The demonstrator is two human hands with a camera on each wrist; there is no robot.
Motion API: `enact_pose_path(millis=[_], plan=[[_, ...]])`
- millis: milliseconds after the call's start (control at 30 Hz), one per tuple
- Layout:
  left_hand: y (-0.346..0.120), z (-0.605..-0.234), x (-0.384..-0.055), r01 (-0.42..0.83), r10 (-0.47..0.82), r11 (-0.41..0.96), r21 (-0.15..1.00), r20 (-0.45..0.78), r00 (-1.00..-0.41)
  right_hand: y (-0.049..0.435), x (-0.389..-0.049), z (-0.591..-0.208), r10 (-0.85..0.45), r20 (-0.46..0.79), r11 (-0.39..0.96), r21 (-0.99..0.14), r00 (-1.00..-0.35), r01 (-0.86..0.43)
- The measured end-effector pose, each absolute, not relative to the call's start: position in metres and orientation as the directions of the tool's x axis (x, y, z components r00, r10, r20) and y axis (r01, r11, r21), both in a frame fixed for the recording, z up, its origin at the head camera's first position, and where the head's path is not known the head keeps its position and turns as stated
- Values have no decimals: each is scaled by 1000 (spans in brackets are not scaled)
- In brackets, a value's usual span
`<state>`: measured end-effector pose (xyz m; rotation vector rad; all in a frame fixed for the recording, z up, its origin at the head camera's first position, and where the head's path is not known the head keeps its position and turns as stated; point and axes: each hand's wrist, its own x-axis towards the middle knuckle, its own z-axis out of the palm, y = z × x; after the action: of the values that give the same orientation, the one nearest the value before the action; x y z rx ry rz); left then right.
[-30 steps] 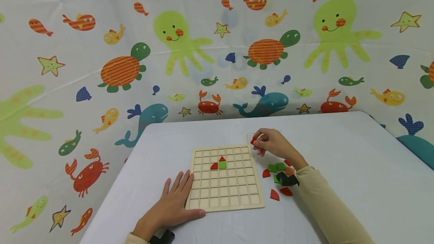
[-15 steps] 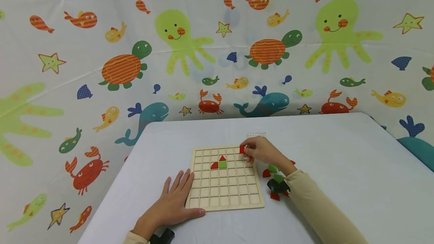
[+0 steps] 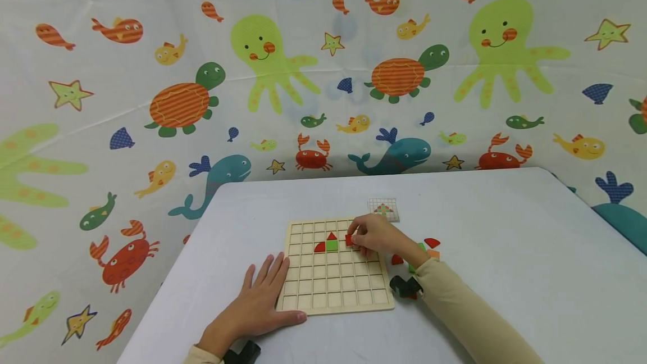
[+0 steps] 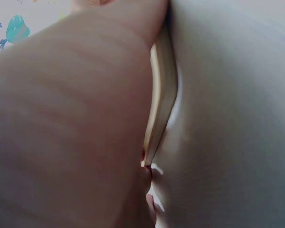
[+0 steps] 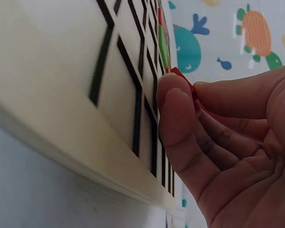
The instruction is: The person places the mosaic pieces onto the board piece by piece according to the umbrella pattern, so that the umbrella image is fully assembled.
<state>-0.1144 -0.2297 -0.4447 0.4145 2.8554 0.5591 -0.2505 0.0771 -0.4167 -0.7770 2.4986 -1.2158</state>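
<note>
A wooden grid board lies on the white table. In its upper middle sit a green square tile, a red triangle tile above it and a red quarter-round tile to its left. My right hand pinches a red tile between thumb and fingers, over the board just right of the green square. The right wrist view shows this red tile mostly covered by the fingertips. My left hand rests with fingers spread along the board's left edge, thumb at the near corner.
A small pattern card with a printed grid lies behind the board's far right corner. Several loose tiles, among them a red one and an orange one, lie right of the board, partly behind the right sleeve. A sea-animal cloth hangs behind.
My right hand has carried the red tile from beside the card, left and nearer, over the board. The pattern card has come into view. My left hand has stayed in place.
</note>
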Motion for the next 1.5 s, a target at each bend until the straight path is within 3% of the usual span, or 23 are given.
enact_pose_path(millis=[567,800,1267,1500], plan=[[-231,-439,-117,242,322,886,395,-149,-935,67,-246,-426,-608,111,514,-699,-786,-497],[-231,-441,-115,238,318,888,394,-151,-936,67,-243,-425,-633,82,504,-712,-770,-490],[-230,-442,-113,238,316,888,395,-147,-937,65,-245,-434,-616,140,524,-662,-775,-536],[-228,-443,-115,236,315,888,394,-148,-937,72,-245,-425,-626,80,515,-705,-776,-488]])
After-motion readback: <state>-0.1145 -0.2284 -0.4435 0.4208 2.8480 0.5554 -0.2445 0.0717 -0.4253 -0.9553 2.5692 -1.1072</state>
